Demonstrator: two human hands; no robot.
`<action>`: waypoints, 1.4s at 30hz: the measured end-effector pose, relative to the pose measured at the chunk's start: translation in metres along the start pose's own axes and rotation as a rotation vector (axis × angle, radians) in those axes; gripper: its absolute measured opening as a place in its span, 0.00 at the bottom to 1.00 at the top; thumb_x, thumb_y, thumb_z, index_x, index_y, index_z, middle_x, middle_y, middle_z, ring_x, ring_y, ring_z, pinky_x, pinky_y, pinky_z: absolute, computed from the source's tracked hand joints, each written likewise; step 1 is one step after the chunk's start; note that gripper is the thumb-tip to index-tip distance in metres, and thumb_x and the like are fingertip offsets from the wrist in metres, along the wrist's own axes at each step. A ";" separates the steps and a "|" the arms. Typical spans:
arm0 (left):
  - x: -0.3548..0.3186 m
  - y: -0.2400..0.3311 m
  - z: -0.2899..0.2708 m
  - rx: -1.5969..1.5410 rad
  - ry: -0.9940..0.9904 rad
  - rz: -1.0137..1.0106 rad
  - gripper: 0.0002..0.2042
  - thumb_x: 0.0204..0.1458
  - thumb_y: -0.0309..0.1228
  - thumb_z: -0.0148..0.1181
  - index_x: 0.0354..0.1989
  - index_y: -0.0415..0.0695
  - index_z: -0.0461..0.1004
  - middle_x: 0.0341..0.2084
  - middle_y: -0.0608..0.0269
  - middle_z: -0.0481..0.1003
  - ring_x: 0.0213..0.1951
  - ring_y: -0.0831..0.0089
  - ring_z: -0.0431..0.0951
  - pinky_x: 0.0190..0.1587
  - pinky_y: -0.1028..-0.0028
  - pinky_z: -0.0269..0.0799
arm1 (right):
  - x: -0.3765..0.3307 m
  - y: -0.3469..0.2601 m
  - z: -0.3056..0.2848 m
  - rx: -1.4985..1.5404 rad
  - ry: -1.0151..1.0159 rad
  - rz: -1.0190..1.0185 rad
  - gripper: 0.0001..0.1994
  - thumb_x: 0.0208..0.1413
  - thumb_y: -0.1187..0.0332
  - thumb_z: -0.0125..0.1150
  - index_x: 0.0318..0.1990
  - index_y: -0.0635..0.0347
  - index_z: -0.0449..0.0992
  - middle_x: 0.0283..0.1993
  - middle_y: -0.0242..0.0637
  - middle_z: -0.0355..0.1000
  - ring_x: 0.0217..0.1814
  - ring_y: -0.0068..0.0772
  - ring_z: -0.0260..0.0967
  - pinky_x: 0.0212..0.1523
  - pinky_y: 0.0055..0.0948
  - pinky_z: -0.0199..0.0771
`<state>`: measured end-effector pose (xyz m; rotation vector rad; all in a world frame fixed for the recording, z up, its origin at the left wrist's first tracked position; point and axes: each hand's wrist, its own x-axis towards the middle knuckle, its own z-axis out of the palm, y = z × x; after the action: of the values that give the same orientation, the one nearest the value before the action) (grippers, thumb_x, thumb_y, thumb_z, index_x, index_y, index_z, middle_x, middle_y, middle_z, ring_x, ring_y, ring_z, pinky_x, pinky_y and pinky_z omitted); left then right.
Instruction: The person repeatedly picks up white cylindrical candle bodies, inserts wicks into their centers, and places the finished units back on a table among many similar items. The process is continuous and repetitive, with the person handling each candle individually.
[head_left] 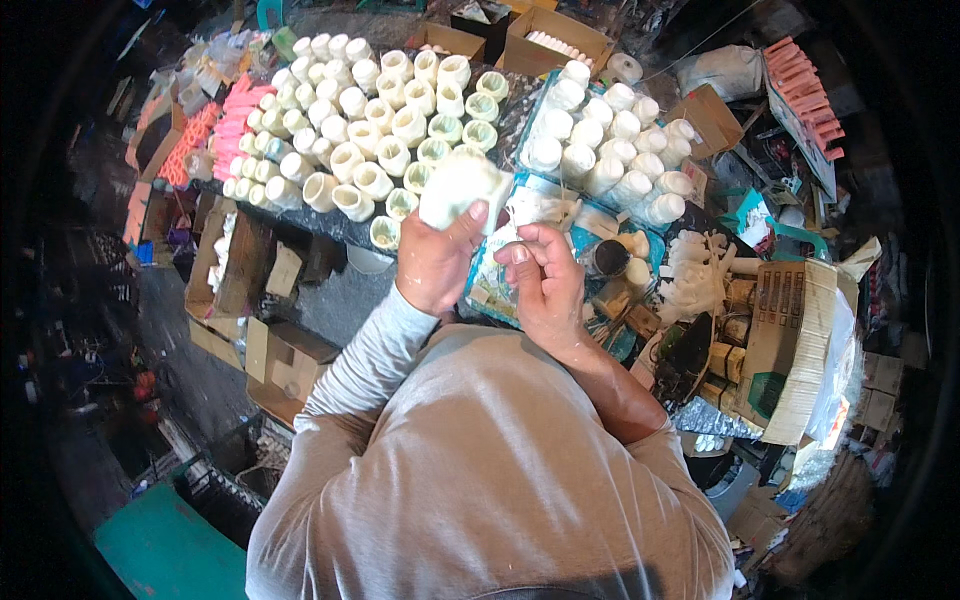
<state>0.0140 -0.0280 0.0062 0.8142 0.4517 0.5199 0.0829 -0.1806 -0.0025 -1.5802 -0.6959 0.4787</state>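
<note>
My left hand (pixel 440 252) is closed around a thick cream-white waxy piece (pixel 462 192), its thumb pressed on the lower right side. Just to the right, my right hand (pixel 548 282) is raised with thumb and fingers pinched together; whatever is between them is too small to make out. Beyond the left hand stand rows of hollow cream-coloured cups (pixel 408 126), a few greenish inside. White rounded cylinders (pixel 604 175) fill a blue-edged tray past my right hand. White strands (pixel 540 207) lie on the table close to the right fingertips.
Bright pink sticks (pixel 238 112) lie at the far left, others (pixel 803 95) at the far right. A dark round container (pixel 608 258) stands right of my right hand. Open cardboard boxes (pixel 285 368) sit at the left, and a torn carton (pixel 790 345) at the right.
</note>
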 end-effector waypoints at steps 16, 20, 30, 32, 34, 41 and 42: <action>-0.021 0.008 0.005 0.811 -0.093 0.460 0.14 0.55 0.21 0.72 0.49 0.35 0.81 0.46 0.56 0.80 0.48 0.67 0.80 0.52 0.68 0.75 | 0.028 0.013 -0.007 0.010 0.225 -0.211 0.16 0.67 0.83 0.57 0.61 0.67 0.73 0.39 0.44 0.80 0.34 0.31 0.79 0.35 0.30 0.82; -0.022 0.017 -0.006 0.408 -0.013 0.276 0.19 0.57 0.21 0.72 0.57 0.35 0.77 0.48 0.61 0.82 0.47 0.74 0.80 0.53 0.72 0.76 | 0.038 0.023 -0.027 -0.730 0.202 -0.282 0.20 0.57 0.83 0.64 0.58 0.64 0.79 0.41 0.48 0.80 0.37 0.42 0.80 0.38 0.38 0.81; -0.025 0.027 0.006 0.969 -0.062 0.470 0.33 0.41 0.24 0.81 0.59 0.38 0.72 0.55 0.48 0.72 0.56 0.54 0.78 0.59 0.60 0.75 | 0.013 -0.001 -0.029 0.247 0.021 0.010 0.25 0.66 0.71 0.68 0.68 0.62 0.72 0.49 0.27 0.74 0.41 0.12 0.68 0.40 0.17 0.71; -0.028 0.027 0.011 1.124 -0.186 0.609 0.34 0.42 0.23 0.75 0.62 0.37 0.70 0.57 0.40 0.69 0.59 0.44 0.75 0.62 0.56 0.73 | 0.006 -0.007 -0.025 0.329 -0.102 0.114 0.28 0.62 0.73 0.71 0.69 0.63 0.70 0.51 0.30 0.75 0.41 0.13 0.71 0.39 0.17 0.73; -0.030 0.030 0.013 1.033 -0.357 0.529 0.33 0.45 0.22 0.66 0.65 0.37 0.69 0.62 0.37 0.66 0.64 0.42 0.71 0.66 0.55 0.70 | 0.003 -0.009 -0.018 0.489 -0.082 0.127 0.33 0.60 0.73 0.72 0.71 0.68 0.66 0.61 0.36 0.74 0.56 0.21 0.75 0.53 0.23 0.77; -0.033 0.038 0.009 0.862 -0.269 0.329 0.16 0.58 0.21 0.57 0.55 0.34 0.79 0.60 0.38 0.73 0.59 0.47 0.79 0.60 0.64 0.76 | 0.000 -0.010 -0.023 0.497 -0.029 0.176 0.29 0.58 0.79 0.69 0.67 0.69 0.69 0.60 0.38 0.75 0.55 0.21 0.73 0.56 0.23 0.74; -0.033 0.036 0.011 0.938 -0.214 0.410 0.15 0.56 0.24 0.60 0.50 0.33 0.81 0.53 0.37 0.77 0.53 0.46 0.82 0.55 0.62 0.78 | -0.001 -0.010 -0.023 0.474 -0.019 0.194 0.28 0.57 0.79 0.68 0.66 0.69 0.70 0.59 0.37 0.75 0.52 0.19 0.73 0.53 0.22 0.74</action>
<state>-0.0156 -0.0330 0.0463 1.8721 0.3166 0.5862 0.0957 -0.1976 0.0101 -1.1983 -0.4038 0.7437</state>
